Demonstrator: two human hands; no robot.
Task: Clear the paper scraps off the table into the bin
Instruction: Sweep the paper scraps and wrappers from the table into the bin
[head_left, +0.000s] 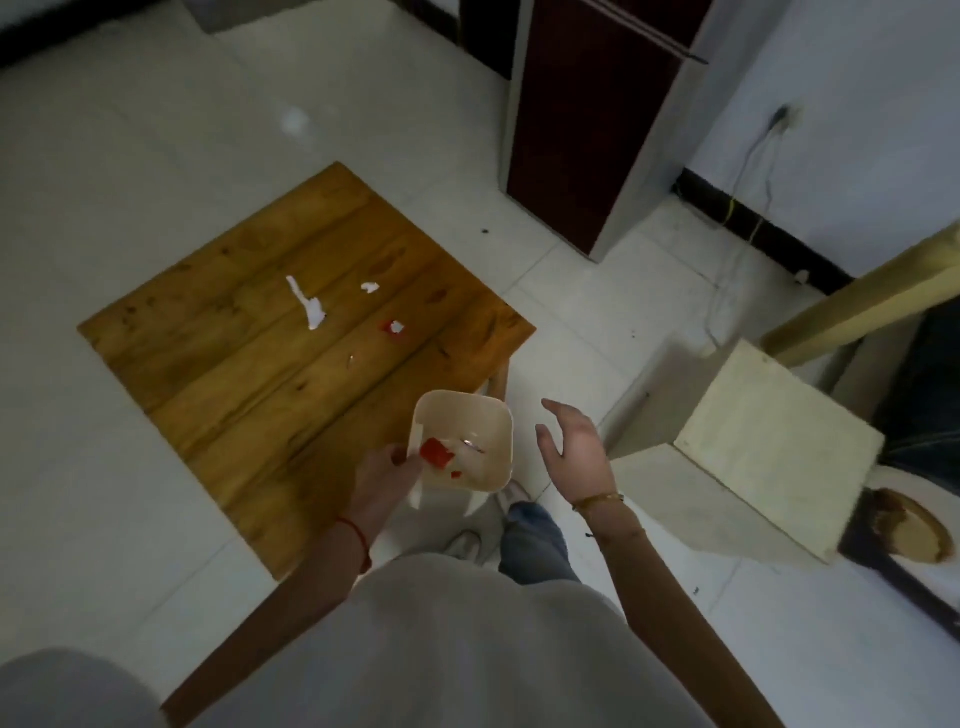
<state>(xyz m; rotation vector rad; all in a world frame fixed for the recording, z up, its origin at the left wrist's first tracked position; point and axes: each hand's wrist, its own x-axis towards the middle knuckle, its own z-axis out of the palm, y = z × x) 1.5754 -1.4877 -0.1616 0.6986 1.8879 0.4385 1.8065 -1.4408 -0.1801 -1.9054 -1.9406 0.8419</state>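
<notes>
A low wooden table (249, 364) carries a long white paper scrap (307, 305), a small white scrap (370, 287) and a red-and-white scrap (395, 328). A cream square bin (496, 426) hangs at the table's near right corner, with red scraps (435, 451) inside. My left hand (382, 480) grips the bin's left rim. My right hand (571, 447) floats just right of the bin, fingers spread, holding nothing.
A pale wooden box (769, 452) stands on the tiled floor to the right, beside a slanted wooden beam (857, 306). A dark red cabinet (597, 119) is behind the table. A cable (748, 208) trails down the right wall. My legs and shoes are below the bin.
</notes>
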